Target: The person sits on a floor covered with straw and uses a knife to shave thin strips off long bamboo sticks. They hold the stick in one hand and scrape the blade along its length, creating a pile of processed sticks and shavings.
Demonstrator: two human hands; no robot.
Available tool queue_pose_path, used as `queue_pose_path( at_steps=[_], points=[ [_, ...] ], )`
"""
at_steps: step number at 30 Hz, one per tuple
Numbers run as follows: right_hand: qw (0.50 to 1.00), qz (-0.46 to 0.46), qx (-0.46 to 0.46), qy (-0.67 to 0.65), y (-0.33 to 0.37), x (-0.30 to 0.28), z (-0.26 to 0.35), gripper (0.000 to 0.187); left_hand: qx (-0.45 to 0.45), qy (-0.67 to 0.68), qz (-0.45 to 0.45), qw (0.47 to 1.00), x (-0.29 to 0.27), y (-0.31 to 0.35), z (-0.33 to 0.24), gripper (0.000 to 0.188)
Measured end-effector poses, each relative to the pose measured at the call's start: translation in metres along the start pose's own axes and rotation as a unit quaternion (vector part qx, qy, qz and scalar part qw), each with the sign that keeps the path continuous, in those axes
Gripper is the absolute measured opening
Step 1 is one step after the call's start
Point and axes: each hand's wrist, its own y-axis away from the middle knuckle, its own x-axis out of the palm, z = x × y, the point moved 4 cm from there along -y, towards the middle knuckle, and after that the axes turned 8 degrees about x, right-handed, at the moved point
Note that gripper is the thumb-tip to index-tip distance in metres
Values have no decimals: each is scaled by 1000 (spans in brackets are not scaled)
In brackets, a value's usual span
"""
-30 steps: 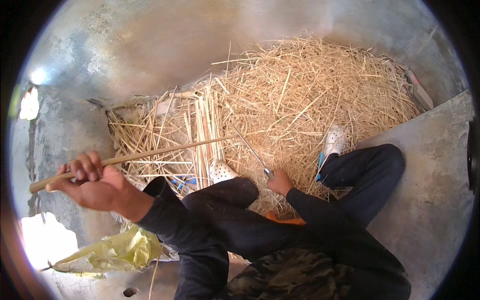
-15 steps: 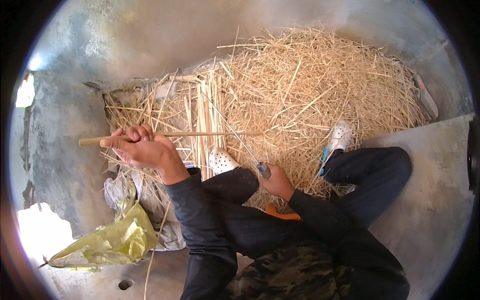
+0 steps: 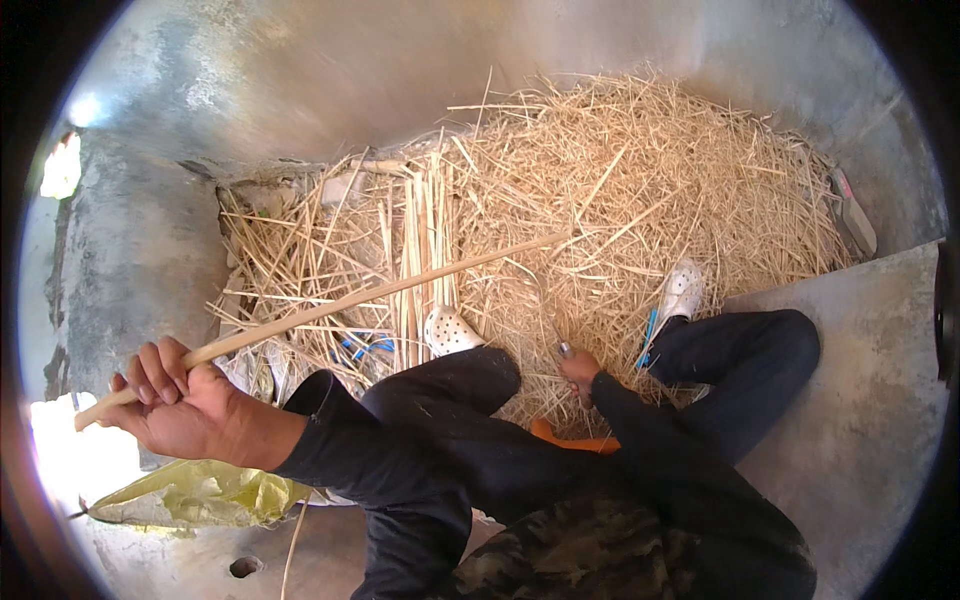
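My left hand (image 3: 195,410), at the left, is closed round the thick end of a long pale wooden stick, perhaps bamboo (image 3: 400,285). The stick slants up to the right, and its far tip lies over the heap of shavings (image 3: 690,170). Low in front of my body, my right hand (image 3: 580,374) grips a knife (image 3: 566,350) by its grey handle. The thin blade points up and away over the shavings and is blurred. Knife and stick are apart. Beneath the stick's middle lies a bundle of pale split strips (image 3: 428,230).
White perforated clogs (image 3: 450,331) are on my feet amid the litter. Concrete-looking walls (image 3: 330,80) enclose the floor. A yellow torn sack (image 3: 200,492) lies at lower left. Something orange (image 3: 565,440) shows by my legs, and a blue item (image 3: 375,347) lies beside the strips.
My left hand has moved left and nearer me, tilting the stick from nearly level to a slant. My right hand with the knife has shifted slightly right and nearer me.
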Motion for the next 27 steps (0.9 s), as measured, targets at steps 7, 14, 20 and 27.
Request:
queue_pose_path(
  at_steps=[7,14,20,27],
  points=[
    [853,-103,-195,472,152,-93,100,35,50,71,-77,993,-67,-17,-18,46],
    [658,-418,-278,561,152,-223,195,24,53,109,-152,981,-65,6,21,48],
    [573,-425,-374,592,98,-194,186,23,-24,162,-148,975,-37,29,60,47],
    [531,-135,-292,784,8,-132,9,26,-127,267,-95,951,-22,47,96,45]
  ],
)
